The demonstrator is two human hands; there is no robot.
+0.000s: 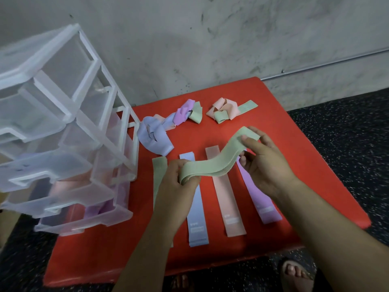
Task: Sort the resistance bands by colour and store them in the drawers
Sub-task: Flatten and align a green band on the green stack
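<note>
Foot [295,272]: toes in a sandal on the dark speckled floor [347,133], just off the near edge of the red table [101,253].
Left hand [179,182]: raised over the near middle of the red table, fingers curled round the folded near end of the green band [212,161].
Right hand [265,165]: raised over the table's middle, thumb and fingers pinching the band's far end, palm turned leftward.
Green band: held clear of the table, sagging in a wave between the two hands.
Flat row: a second green strip [159,171], a blue strip [196,218], a pink strip [226,197] and a purple strip [256,197] lie side by side on the table under the hands.
Labels: pale patches near the near ends of the blue, pink and purple strips; the writing is too small to read.
Tangles: a blue heap [153,135], a purple-and-green knot [187,112] and a pink-and-green knot [223,111] lie toward the table's far edge.
Drawer unit [63,133]: clear plastic, on the table's left side, drawers partly pulled out; blue, pink and purple show through the lower ones.
Wall [210,39]: grey, scuffed, just behind the table's far edge.
</note>
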